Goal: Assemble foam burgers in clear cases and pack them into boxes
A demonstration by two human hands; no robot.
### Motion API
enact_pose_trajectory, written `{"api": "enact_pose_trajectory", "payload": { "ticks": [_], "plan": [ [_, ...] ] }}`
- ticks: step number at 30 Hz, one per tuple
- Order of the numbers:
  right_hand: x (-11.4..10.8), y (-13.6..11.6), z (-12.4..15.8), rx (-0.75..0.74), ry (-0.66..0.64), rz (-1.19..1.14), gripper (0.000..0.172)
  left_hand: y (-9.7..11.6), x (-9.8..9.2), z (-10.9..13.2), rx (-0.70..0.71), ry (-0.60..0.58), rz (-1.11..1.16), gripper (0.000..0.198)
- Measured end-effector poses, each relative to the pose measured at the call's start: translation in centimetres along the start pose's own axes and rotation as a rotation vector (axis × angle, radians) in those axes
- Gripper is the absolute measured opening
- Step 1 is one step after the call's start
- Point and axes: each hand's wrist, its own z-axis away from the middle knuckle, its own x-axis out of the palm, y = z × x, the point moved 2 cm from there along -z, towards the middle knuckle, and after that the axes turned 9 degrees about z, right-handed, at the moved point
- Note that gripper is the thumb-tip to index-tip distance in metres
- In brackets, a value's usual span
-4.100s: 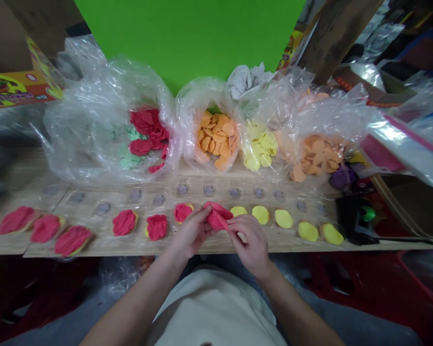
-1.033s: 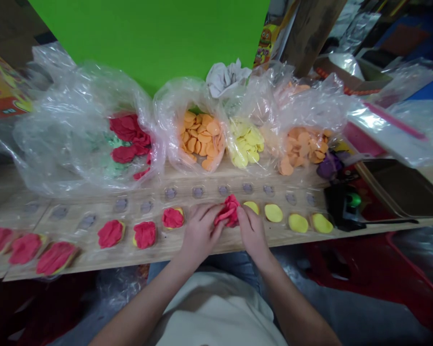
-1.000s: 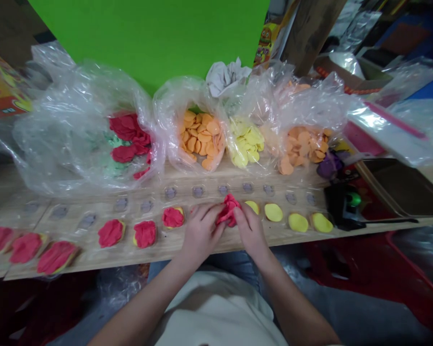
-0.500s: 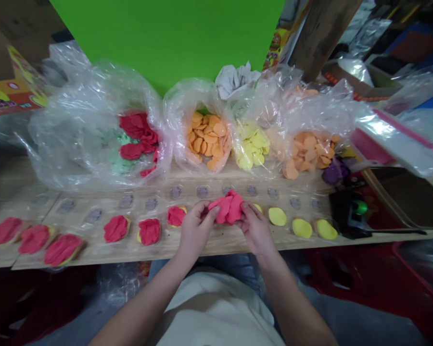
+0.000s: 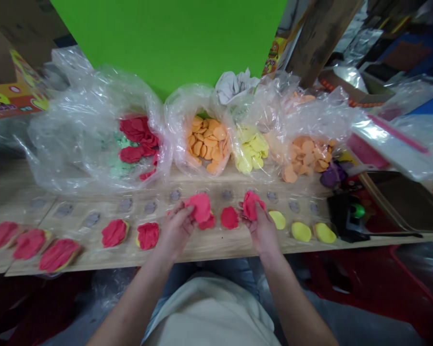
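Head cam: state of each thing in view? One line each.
Left hand: grip on crumpled red clay piece, held up.
Right hand: grip on bunched red clay lump, held up.
Red clay patty: lying on wooden board.
Yellow clay disc: uncovered, on board.
Orange clay discs: piled in open clear plastic bag.
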Motion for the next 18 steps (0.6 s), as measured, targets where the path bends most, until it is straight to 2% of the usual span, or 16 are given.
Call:
{"api": "enact_pose_trajectory", "payload": {
  "ticks": [2,3,5,7,8,10,13,15,18],
  "plan": [
    [-0.4,-0.6,0.6,-0.24,0.055,0.318,0.04,-0.7,0.3,0.2,-0.207,-0.115,-0.022,0.028],
    [-0.4,-0.9,1.2,-0.372,0.034,0.505,0.041,-1.4,0.7,0.4,-0.332,-0.162,-0.048,0.028],
    [0.0,-1.2,2.4,-0.581,-0.123,0.809,0.046,-3.1,1.3,0.3,-0.486,-0.201,-0.113,0.033],
    [0.1,-1.3,3.3,-0.642,-0.317,0.897,0.054,-4.3,1.9,-0.2,-0.462,-0.194,-0.243,0.036],
    [-0.1,-1.4,3.4,-0.607,-0.368,0.853,0.056,-4.7,2.1,-0.5,-0.409,-0.194,-0.345,0.034],
    [-1.1,-1.6,3.0,-0.433,-0.351,0.688,0.052,-5.2,2.6,-1.1,-0.306,-0.253,-0.596,0.028],
    [-2.9,-1.6,1.7,-0.16,-0.338,0.555,0.039,-5.5,3.7,-1.4,-0.196,-0.513,-0.903,0.025],
    [-3.7,-1.6,1.1,-0.096,-0.381,0.564,0.032,-5.9,4.5,-1.5,-0.091,-0.649,-1.012,0.027],
    [-4.8,-1.3,0.2,-0.07,-0.347,0.527,0.027,-6.7,5.1,-2.1,0.048,-0.625,-1.177,0.028]
  ]
}}
